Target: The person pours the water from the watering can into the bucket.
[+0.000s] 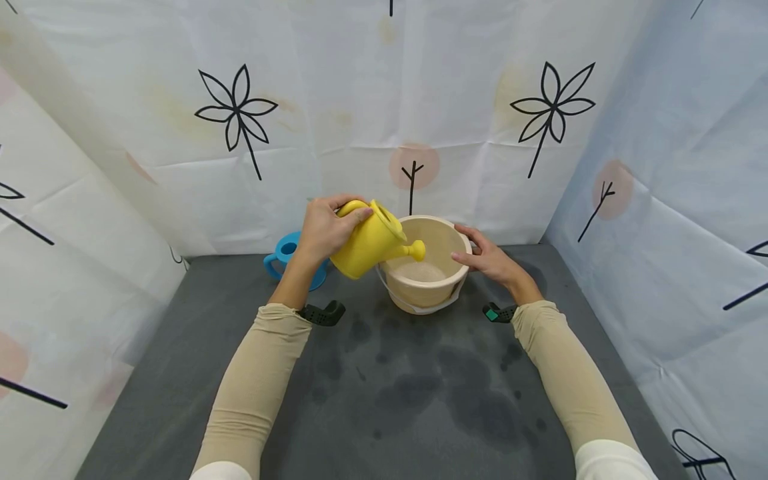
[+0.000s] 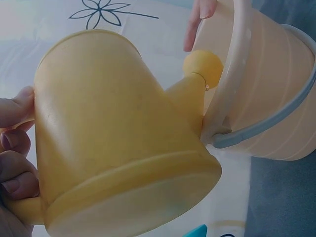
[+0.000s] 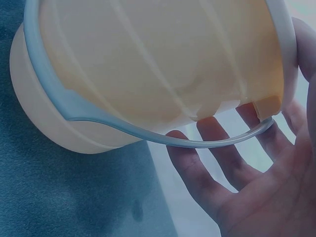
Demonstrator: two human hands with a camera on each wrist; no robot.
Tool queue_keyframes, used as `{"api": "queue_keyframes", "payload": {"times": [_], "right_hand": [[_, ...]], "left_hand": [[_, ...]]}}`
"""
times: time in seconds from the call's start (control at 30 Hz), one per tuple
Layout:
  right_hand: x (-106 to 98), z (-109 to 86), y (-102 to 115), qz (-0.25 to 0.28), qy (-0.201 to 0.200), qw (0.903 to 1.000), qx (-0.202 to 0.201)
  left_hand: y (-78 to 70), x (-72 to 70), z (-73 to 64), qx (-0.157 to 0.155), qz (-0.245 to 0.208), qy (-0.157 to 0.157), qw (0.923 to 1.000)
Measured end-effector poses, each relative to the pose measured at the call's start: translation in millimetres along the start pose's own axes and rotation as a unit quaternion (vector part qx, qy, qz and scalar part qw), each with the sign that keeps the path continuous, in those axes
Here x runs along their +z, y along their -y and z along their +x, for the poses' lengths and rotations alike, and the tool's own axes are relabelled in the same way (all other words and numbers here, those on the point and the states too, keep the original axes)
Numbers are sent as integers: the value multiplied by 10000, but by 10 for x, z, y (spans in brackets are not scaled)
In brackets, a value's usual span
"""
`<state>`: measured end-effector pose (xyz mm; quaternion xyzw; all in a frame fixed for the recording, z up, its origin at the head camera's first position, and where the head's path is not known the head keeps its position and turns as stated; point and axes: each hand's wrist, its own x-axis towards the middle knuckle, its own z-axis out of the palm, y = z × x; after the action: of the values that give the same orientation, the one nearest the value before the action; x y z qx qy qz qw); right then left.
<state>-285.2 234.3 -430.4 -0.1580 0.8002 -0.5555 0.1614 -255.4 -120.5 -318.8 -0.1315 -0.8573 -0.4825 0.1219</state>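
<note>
A yellow watering can (image 1: 367, 243) is tipped to the right, its round sprinkler head (image 1: 417, 251) over the mouth of a beige bucket (image 1: 420, 293). My left hand (image 1: 329, 223) grips the can by its handle; in the left wrist view, the can's body hides part of that hand's fingers (image 2: 17, 143). The bucket stands upright, its pale handle (image 3: 197, 143) hanging down along the outside. My right hand (image 1: 489, 259) holds the bucket's right rim, thumb at the rim and fingers (image 3: 222, 153) along the outer wall. Whether water flows from the sprinkler head cannot be made out.
A blue watering can (image 1: 289, 248) stands behind my left wrist, partly covered by it. Dark wet patches (image 1: 456, 393) mark the grey tabletop (image 1: 336, 427) in front of the bucket. White cloth walls (image 1: 336, 120) with printed flowers close in the back and both sides.
</note>
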Motion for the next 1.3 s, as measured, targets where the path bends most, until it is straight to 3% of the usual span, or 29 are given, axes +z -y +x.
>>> {"api": "queue_keyframes", "payload": {"times": [1.3], "right_hand": [[-11, 16, -38, -49, -13, 10000, 13]], "left_hand": [[-3, 13, 57, 47, 203, 23, 9998]]}}
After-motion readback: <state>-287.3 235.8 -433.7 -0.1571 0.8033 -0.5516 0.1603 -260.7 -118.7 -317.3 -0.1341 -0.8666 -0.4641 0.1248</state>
